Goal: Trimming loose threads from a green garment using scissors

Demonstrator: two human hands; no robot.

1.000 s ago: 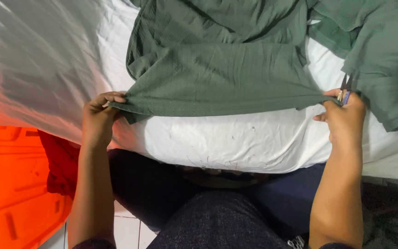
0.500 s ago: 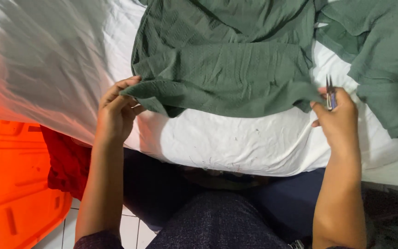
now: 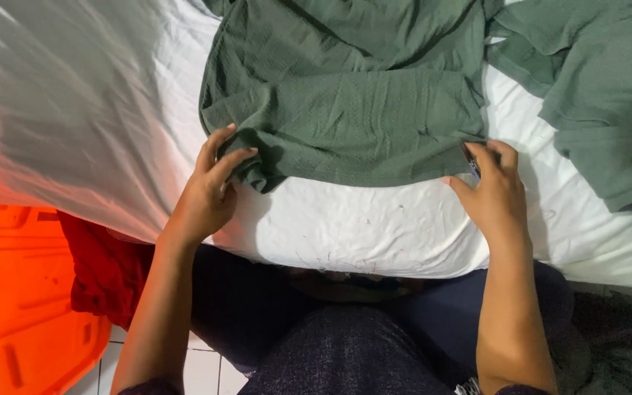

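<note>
A dark green knit garment (image 3: pixel 352 110) lies spread on the white sheet (image 3: pixel 360 227) of a bed in front of me. My left hand (image 3: pixel 210 190) rests at its lower left corner, fingers stretched out over the bunched hem. My right hand (image 3: pixel 495 194) sits at the lower right corner of the hem. A small metal tool with a blue part (image 3: pixel 472 164) is tucked under its fingers and mostly hidden. The hem between my hands lies slack on the sheet.
A second green garment (image 3: pixel 608 95) lies at the right on the sheet. An orange plastic object (image 3: pixel 16 307) and red cloth (image 3: pixel 104 271) are at the lower left, above a tiled floor. My legs in dark trousers (image 3: pixel 345 344) are under the bed's edge.
The hem was pulled taut between both hands; now it lies slack on the sheet. Both hands have moved inward and further onto the bed, and the left hand's grip has loosened.
</note>
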